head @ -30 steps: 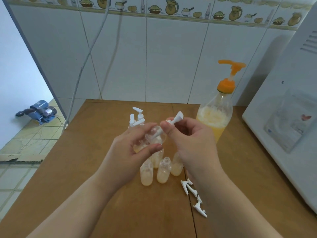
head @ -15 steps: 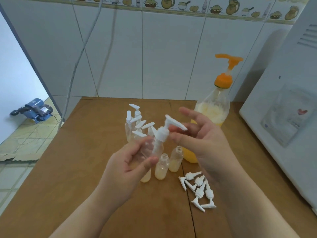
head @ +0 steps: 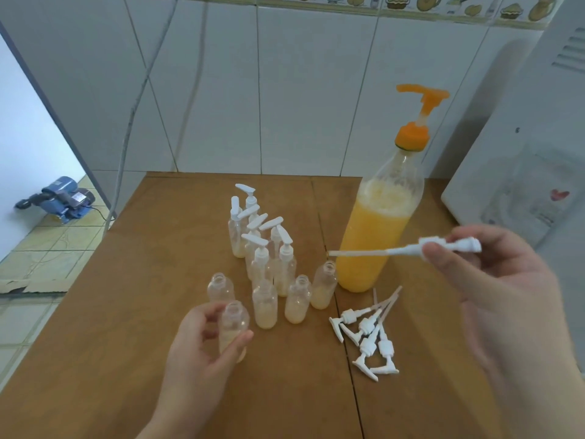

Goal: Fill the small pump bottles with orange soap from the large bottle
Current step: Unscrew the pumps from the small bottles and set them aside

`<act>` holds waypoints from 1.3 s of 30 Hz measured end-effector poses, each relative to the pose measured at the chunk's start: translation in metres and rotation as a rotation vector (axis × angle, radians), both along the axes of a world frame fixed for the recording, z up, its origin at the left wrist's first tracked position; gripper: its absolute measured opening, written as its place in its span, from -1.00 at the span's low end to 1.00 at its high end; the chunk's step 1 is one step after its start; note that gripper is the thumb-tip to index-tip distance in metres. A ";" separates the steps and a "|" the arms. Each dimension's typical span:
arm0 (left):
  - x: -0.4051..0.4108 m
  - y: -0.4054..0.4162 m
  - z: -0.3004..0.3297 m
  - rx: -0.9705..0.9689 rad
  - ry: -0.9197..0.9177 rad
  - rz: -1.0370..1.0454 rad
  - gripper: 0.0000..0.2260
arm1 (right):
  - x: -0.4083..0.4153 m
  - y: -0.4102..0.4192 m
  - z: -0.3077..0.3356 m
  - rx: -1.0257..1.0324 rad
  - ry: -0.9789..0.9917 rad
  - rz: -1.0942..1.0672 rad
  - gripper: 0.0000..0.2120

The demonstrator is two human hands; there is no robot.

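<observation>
**Open bottle in one hand, pump head in the other**

The left hand (head: 202, 340) grips a small clear bottle (head: 233, 327) with no cap, thumb and fingers curled round its body; a little pale soap sits in its lower part. It is held at about 7 o'clock from the cluster of bottles on the wooden table (head: 126, 312).

The right hand (head: 493, 280) pinches a white pump head (head: 443, 245) between thumb and fingertips. The pump lies nearly level, its dip tube (head: 357, 253) pointing toward 9 o'clock across the front of the large bottle (head: 380, 229).

That large bottle stands upright at about 2 o'clock from the cluster, half full of orange soap with foam above, topped by an orange pump (head: 418, 118).

Four uncapped small bottles (head: 297, 299) stand near the left hand, each with pale soap at the bottom. Behind them, at 12 o'clock, stand the capped pump bottles (head: 259, 242). A heap of loose white pump heads (head: 367, 337) lies at 5 o'clock from the large bottle, just beside its base. A white appliance (head: 522, 172) fills the far right.
</observation>
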State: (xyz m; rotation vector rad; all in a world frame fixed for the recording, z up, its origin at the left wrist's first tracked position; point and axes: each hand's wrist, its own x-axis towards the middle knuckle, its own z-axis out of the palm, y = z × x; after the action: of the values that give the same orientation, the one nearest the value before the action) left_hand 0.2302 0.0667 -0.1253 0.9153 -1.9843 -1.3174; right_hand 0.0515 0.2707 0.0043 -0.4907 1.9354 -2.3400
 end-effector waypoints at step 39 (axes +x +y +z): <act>-0.135 -0.154 -0.004 0.041 -0.372 -0.224 -0.65 | 0.014 0.022 -0.154 0.926 0.469 0.056 -0.54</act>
State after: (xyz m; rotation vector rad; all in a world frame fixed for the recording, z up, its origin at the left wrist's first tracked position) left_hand 0.0951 -0.0875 -0.1289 1.0425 -2.4108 -1.3905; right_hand 0.0659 0.2923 -0.1493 -0.9915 2.8199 -1.0985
